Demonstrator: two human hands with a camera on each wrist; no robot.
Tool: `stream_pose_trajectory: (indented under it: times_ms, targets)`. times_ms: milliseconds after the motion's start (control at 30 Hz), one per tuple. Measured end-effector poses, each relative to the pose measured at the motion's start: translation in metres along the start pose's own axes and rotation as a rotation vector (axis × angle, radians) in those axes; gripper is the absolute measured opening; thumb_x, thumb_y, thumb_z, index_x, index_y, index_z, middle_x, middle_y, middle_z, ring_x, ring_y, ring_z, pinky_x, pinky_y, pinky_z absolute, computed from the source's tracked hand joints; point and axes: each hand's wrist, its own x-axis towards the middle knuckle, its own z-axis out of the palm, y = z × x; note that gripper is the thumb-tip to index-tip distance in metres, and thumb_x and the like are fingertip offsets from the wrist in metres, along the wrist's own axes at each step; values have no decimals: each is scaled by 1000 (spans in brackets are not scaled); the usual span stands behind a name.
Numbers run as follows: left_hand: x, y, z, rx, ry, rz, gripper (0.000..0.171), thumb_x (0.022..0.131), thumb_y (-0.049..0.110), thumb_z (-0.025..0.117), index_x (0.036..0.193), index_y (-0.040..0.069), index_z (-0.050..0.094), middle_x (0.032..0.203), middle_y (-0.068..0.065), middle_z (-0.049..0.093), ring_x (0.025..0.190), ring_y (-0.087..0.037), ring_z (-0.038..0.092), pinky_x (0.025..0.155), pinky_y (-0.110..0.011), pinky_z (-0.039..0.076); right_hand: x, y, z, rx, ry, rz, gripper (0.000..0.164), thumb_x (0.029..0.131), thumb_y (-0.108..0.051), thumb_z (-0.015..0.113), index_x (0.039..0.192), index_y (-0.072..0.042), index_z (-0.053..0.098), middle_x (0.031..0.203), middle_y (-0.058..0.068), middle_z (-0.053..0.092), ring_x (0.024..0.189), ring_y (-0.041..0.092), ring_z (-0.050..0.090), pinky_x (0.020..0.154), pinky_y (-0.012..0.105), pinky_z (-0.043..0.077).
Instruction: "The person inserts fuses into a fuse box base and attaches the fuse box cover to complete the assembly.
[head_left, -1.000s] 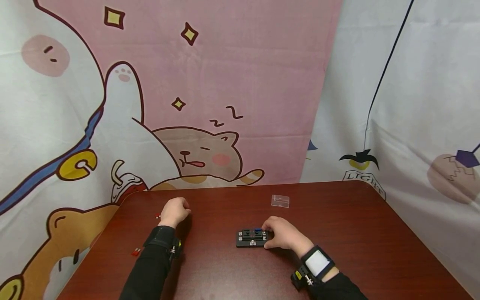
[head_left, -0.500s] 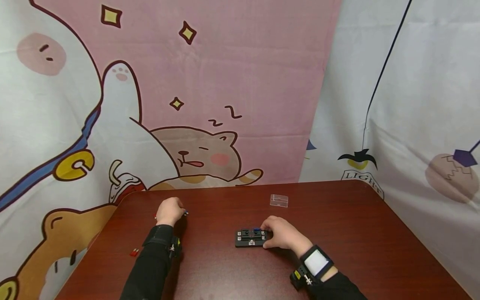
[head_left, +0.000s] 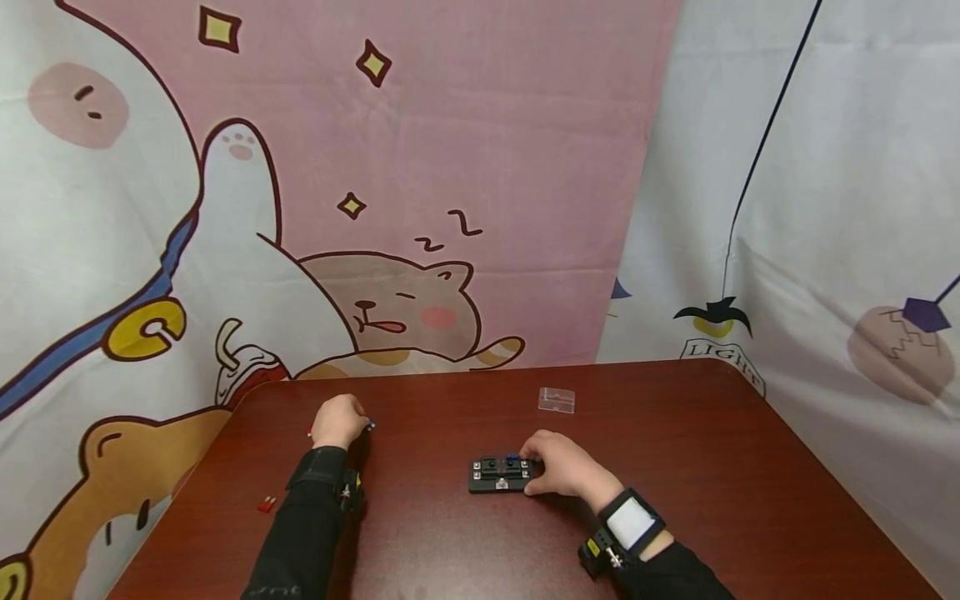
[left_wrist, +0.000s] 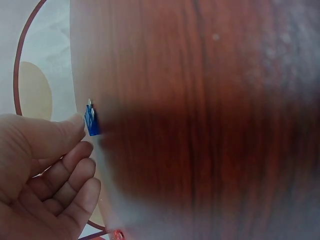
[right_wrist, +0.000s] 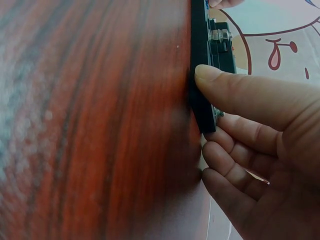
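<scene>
My left hand (head_left: pixel 339 421) is over the far left of the table, pinching a small blue blade fuse (left_wrist: pixel 91 122) between thumb and index finger. Metal prongs stick out of the fuse's blue body, and the other fingers are curled beneath. Right of the table's middle, a black fuse block (head_left: pixel 500 475) with silver screws lies flat. My right hand (head_left: pixel 566 465) grips its right end, the thumb (right_wrist: pixel 215 82) pressed on the near side and the fingers behind. A bit of blue shows on the block beside the fingertips.
A clear plastic cover (head_left: pixel 557 400) lies near the table's far edge. Small red pieces (head_left: pixel 267 504) sit by the left edge, beside my left forearm. Another red piece (left_wrist: pixel 118 234) lies near my left hand. A printed cloth (head_left: pixel 555 167) hangs behind the table (head_left: pixel 675 467).
The blue fuse has come into view at my left fingertips, where earlier it was hidden. That hand has shifted slightly left. My right hand keeps its grip on the block.
</scene>
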Motion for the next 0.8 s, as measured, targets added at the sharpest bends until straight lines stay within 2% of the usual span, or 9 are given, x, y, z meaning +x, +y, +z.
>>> stream_pose_trajectory:
  times_ms: [500, 800]
  targets:
    - [1, 2, 2, -6, -10, -5, 11, 81, 8, 76, 73, 5, 69, 73, -6, 64, 68, -25, 57, 64, -42, 48, 0, 0, 1, 3, -3, 0, 40, 70, -20, 90, 102, -9, 68, 98, -1, 60, 90, 18, 56, 84, 44, 49]
    - [3, 1, 5, 13, -27, 8, 13, 83, 7, 73, 72, 6, 66, 72, -6, 63, 67, -25, 57, 64, -42, 48, 0, 1, 0, 7, 3, -15, 39, 71, -18, 90, 102, -8, 68, 98, 1, 60, 91, 20, 58, 83, 44, 50]
